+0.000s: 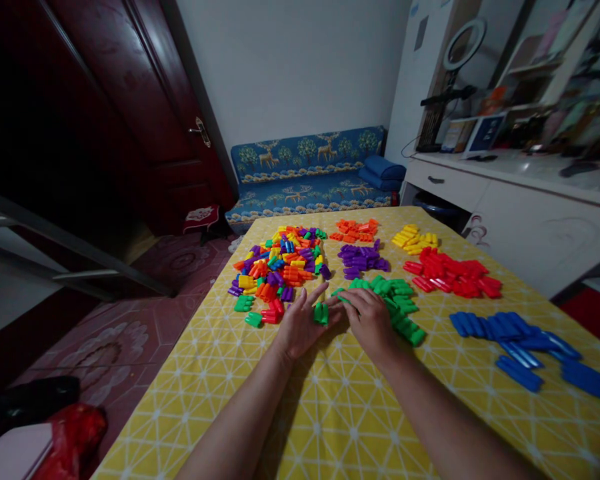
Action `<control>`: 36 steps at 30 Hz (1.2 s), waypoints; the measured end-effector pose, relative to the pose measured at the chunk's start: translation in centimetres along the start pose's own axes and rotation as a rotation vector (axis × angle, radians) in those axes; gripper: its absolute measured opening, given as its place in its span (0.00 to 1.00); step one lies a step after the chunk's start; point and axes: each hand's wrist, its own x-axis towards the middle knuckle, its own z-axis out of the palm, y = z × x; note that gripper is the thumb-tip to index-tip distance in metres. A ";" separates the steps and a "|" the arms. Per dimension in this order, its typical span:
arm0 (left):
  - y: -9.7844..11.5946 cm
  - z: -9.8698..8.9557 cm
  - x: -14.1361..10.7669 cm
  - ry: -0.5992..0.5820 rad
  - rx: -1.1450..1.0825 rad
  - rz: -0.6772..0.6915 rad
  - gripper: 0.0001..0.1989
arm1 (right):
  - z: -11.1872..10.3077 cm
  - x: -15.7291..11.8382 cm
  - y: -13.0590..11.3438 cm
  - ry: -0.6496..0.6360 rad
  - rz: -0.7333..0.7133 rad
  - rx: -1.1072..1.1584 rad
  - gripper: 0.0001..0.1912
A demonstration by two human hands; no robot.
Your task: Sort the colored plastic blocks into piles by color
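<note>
My left hand (300, 325) is turned partly palm up, thumb raised, with a green plastic building block (321, 313) resting on its fingers. Close against its fingertips, my right hand (367, 317) has its fingers curled over another green block (341, 294), of which only a part shows. Just beyond and to the right of my right hand lies a pile of green blocks (397, 297). To the left of my left hand are a red block (271, 313) and a single green block (253, 320), beside a large mixed-colour heap (280, 260).
Further piles on the yellow patterned tablecloth (320, 413) are sorted by colour: purple (363, 259), orange (355, 231), yellow (414, 239), red (453, 272) and blue (520, 340). A blue sofa (305, 167) stands behind the table, with a white dresser (540, 220) at right.
</note>
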 end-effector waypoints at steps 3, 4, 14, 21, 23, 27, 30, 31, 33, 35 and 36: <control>0.0 -0.3 0.3 0.047 0.002 0.100 0.30 | -0.8 0.1 -0.6 0.043 0.054 -0.076 0.10; 0.0 -0.3 0.4 0.059 0.009 0.136 0.29 | -0.9 0.1 -1.1 0.033 0.039 -0.056 0.09; -0.3 0.4 -0.1 0.036 0.116 0.127 0.31 | 1.1 -0.4 -3.9 -0.143 -0.072 0.149 0.23; -1.4 0.0 0.4 0.091 0.322 0.266 0.23 | -0.8 0.4 -0.3 0.035 0.067 -0.092 0.12; -1.5 -0.3 0.8 0.179 0.499 0.338 0.18 | -1.1 0.5 0.6 0.039 0.110 -0.188 0.11; -0.5 -0.6 2.5 0.223 0.878 0.548 0.15 | -1.3 0.4 1.5 0.075 0.144 -0.247 0.11; 0.8 -0.6 5.0 0.163 1.024 0.649 0.21 | -1.2 0.3 1.4 0.102 0.137 -0.216 0.13; 1.2 -0.7 6.0 0.151 1.035 0.645 0.24 | -1.1 0.3 1.4 0.102 0.132 -0.201 0.13; 1.8 -0.9 8.0 0.141 1.025 0.601 0.25 | -1.0 0.3 1.3 0.090 0.123 -0.170 0.13; 2.2 -1.3 9.5 0.152 1.030 0.521 0.21 | -0.9 0.1 1.4 0.076 0.116 -0.145 0.12; 2.4 -1.5 10.0 0.163 1.034 0.498 0.19 | -0.9 0.1 1.5 0.073 0.116 -0.137 0.12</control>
